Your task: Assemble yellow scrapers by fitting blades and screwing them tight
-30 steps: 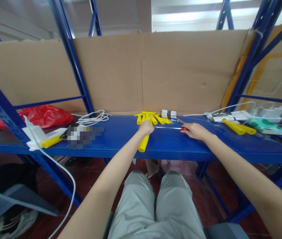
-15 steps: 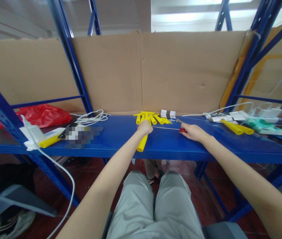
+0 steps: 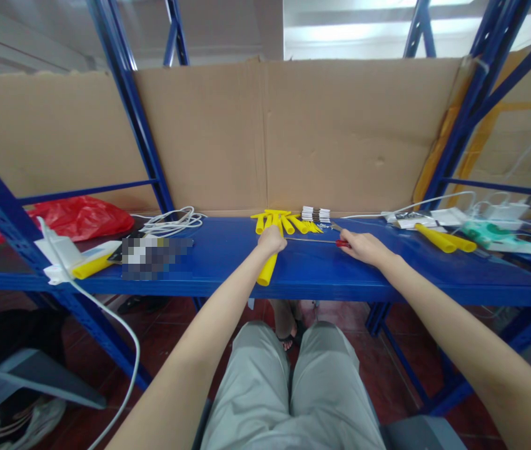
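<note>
My left hand (image 3: 272, 240) is wrapped round a yellow plastic tube (image 3: 268, 272), whose round lower end points toward the table's front edge. In my right hand (image 3: 363, 245) is the red handle of a screwdriver (image 3: 343, 243). Its long thin shaft runs left to the tube beside my left fingers; the tip is hidden there. Just behind my left hand lie several yellow pieces (image 3: 296, 224) with tube-like handles. Small yellow parts (image 3: 312, 227) sit to their right, in front of stacked white pieces (image 3: 316, 214).
Blue tabletop (image 3: 227, 250) with a cardboard sheet (image 3: 340, 137) behind it. White cable coils (image 3: 176, 219), a red plastic bag (image 3: 82, 215) and a yellow tube (image 3: 91, 267) lie left. Right are two yellow tubes (image 3: 436, 238) and a white power strip (image 3: 504, 212). Blue posts (image 3: 146, 125) flank the table.
The screwdriver and my right hand have shifted very slightly left toward the tube. My left hand and the tube stay in place.
</note>
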Tool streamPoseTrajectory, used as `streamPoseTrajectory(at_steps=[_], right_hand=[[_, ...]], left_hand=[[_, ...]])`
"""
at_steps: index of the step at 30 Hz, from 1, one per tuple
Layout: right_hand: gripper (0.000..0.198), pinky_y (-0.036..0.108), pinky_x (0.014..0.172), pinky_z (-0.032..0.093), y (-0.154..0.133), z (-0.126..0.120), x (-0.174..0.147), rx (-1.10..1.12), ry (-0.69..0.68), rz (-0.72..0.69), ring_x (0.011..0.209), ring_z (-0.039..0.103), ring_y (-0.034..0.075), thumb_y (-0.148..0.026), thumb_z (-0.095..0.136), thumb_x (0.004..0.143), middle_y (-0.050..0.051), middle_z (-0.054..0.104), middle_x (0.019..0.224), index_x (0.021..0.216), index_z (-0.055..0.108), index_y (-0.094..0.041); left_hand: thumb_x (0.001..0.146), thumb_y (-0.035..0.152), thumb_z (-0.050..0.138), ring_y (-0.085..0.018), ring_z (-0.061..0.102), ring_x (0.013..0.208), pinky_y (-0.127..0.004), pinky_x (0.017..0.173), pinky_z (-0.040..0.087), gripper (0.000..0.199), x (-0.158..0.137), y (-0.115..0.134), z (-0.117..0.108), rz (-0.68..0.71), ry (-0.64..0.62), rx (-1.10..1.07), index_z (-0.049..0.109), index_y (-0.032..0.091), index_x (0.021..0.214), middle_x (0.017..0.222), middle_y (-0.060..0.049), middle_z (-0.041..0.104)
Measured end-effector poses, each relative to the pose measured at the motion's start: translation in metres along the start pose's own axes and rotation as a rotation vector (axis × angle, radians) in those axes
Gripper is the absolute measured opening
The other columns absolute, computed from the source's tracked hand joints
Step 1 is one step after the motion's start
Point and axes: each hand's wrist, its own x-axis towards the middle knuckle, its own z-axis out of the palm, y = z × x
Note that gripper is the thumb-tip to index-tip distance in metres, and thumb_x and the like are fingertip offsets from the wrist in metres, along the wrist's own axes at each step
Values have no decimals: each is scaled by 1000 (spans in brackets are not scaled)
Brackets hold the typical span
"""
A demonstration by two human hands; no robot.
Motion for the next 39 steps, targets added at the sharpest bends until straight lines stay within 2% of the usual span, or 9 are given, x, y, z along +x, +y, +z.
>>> streamPoseTrajectory(at_steps=[3,9,15,25,30,33,39], right_hand=[[22,31,65,46,0,-1,0,-35,20,-18,87,67,26,-31,43,94,14,71,97,98,60,-18],[29,32,73,48,0,3,0,19,44,-43,97,65,26,-35,39,96,15,69,107,101,60,-16],[16,28,62,44,2,3,-1,76,38,-22,79,66,22,-31,48,91,9,70,93,98,56,-20],[24,28,66,44,2,3,-1,61,5,-15,89,66,23,-35,42,94,10,71,101,96,60,-20],[19,28,62,42,2,4,-1,91,24,13,79,66,22,-35,50,90,8,71,94,99,58,-20],[14,27,59,40,4,4,-1,77,31,10,75,65,21,-31,50,90,7,71,89,96,56,-20],[23,28,63,42,4,5,0,57,70,-36,85,66,22,-37,44,94,11,71,97,92,58,-20]], left_hand=[[68,10,64,-36,60,112,-39,90,47,17,-1,2,-3,7,-36,95,64,14,84,107,-17,68],[78,18,56,-28,61,113,-32,91,48,28,-2,5,-7,-1,-118,325,65,16,105,116,-13,67],[79,19,54,-29,60,115,-33,93,48,35,-5,8,-9,24,-114,369,63,16,112,121,-14,65],[78,18,55,-29,60,115,-33,93,49,35,-3,7,-8,15,-133,357,63,16,112,119,-13,66],[79,19,53,-26,62,112,-29,89,50,33,-3,7,-7,15,-126,384,64,13,110,119,-14,66],[79,20,53,-27,62,113,-31,91,49,34,-3,7,-7,24,-128,383,63,16,111,120,-12,66],[79,21,54,-28,61,114,-31,92,49,34,-1,5,-7,39,-133,373,63,15,111,121,-14,65]])
